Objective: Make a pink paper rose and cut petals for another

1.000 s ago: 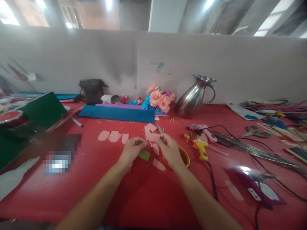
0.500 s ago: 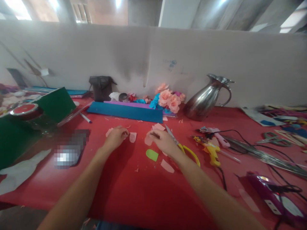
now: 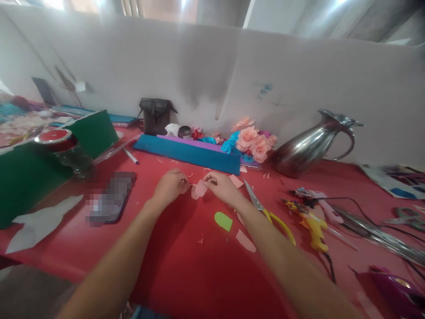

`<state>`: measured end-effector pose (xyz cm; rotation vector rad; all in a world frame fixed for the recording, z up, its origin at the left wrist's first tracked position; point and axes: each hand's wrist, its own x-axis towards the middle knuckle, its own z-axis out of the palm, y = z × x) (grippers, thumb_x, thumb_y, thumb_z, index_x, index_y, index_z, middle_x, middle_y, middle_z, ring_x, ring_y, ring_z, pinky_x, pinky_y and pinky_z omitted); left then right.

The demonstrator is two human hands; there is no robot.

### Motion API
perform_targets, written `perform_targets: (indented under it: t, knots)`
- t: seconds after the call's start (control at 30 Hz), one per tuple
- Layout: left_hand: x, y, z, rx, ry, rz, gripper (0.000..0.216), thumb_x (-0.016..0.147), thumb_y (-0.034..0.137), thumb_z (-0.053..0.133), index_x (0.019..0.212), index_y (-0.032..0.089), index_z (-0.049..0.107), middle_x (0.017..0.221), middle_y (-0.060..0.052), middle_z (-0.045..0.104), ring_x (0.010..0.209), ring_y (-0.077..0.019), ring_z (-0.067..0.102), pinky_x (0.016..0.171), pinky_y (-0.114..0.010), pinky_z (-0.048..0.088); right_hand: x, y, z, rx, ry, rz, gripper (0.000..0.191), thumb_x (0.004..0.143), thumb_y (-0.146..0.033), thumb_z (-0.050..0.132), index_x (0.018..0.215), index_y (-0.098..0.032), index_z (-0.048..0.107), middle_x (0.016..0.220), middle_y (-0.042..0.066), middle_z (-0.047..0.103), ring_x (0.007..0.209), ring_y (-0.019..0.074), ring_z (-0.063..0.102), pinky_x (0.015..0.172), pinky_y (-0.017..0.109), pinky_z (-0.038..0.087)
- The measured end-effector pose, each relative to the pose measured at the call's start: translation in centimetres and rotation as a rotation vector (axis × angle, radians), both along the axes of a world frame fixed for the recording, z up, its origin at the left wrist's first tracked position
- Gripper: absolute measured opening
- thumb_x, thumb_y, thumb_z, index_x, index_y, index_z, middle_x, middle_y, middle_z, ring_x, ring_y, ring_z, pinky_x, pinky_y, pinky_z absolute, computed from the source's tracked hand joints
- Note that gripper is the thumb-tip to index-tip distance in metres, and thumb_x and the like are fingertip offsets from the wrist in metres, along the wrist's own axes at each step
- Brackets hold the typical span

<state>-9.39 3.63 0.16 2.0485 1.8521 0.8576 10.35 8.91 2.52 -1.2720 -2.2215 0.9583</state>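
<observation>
My left hand (image 3: 170,188) is closed in a pinch. From its fingertips a thin stem-like piece, too small to make out well, reaches toward a pink paper petal (image 3: 194,192). Thumb and fingers of my right hand (image 3: 221,187) pinch a second pink paper petal (image 3: 201,188), which overlaps the first between the hands. Just below my right hand lies a lime-green paper petal shape (image 3: 223,221), with a pink paper piece (image 3: 245,241) beside it. Yellow-handled scissors (image 3: 262,206) rest partly open to the right of my right forearm.
Blue paper (image 3: 187,153) and pink paper flowers (image 3: 249,137) lie at the back. A metal jug (image 3: 308,144) stands at right, near a yellow glue gun (image 3: 314,228) and its cord. On the left are a phone (image 3: 113,199), a red-lidded jar (image 3: 61,144) and a green board (image 3: 20,186).
My hands have come closer together, and the right-hand petal now overlaps the one by my left hand. The view has turned left, so the table's things sit further right.
</observation>
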Motion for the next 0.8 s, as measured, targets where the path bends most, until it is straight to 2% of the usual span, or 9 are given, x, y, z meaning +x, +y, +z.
perform_targets:
  t: [0.23,0.33,0.47,0.6,0.8]
  knots:
    - [0.9,-0.2,-0.2,-0.050,0.186,-0.061,0.017,0.077,0.010,0.050,0.077,0.019,0.065,0.085,-0.006,0.062,0.083,-0.0191,0.058,0.071,-0.030,0.042,-0.4,0.8,-0.1,0.017,0.050,-0.044,0.007,0.073,-0.025,0.055,0.072,-0.020,0.060,0.076,0.004,0.067,0.071,0.0167,0.059,0.064,0.027,0.043]
    - [0.8,0.0,-0.4,-0.037,0.173,-0.074,0.015,0.079,0.013,0.048,0.075,0.018,0.062,0.084,-0.007,0.061,0.083,-0.0201,0.057,0.072,-0.031,0.042,-0.6,0.6,0.1,-0.012,0.084,-0.057,0.010,0.074,-0.026,0.054,0.071,-0.019,0.060,0.075,0.003,0.066,0.070,0.0161,0.058,0.066,0.028,0.043]
    - [-0.2,0.4,0.0,0.013,-0.113,0.007,0.010,0.077,0.014,0.049,0.073,0.018,0.057,0.084,-0.005,0.058,0.076,-0.0159,0.055,0.068,-0.028,0.043,-1.0,0.4,0.4,-0.083,0.149,-0.067,0.011,0.074,-0.027,0.054,0.069,-0.018,0.060,0.073,0.002,0.065,0.069,0.0151,0.058,0.067,0.028,0.043]
    - [-1.3,0.5,0.9,0.023,-0.441,0.117,0.010,0.075,0.013,0.045,0.069,0.018,0.052,0.067,0.001,0.053,0.063,-0.0116,0.049,0.062,-0.024,0.041,-2.2,0.4,0.7,-0.164,0.178,-0.083,0.009,0.072,-0.024,0.056,0.069,-0.017,0.061,0.071,0.002,0.065,0.067,0.0146,0.058,0.066,0.027,0.043]
    - [-1.8,0.3,1.3,-0.014,-0.638,0.157,0.007,0.073,0.019,0.047,0.066,0.018,0.051,0.061,0.004,0.049,0.058,-0.0100,0.045,0.059,-0.023,0.040,-5.0,0.8,-0.3,-0.175,0.104,-0.032,0.010,0.072,-0.019,0.057,0.067,-0.016,0.065,0.069,0.004,0.068,0.063,0.0144,0.060,0.060,0.025,0.043]
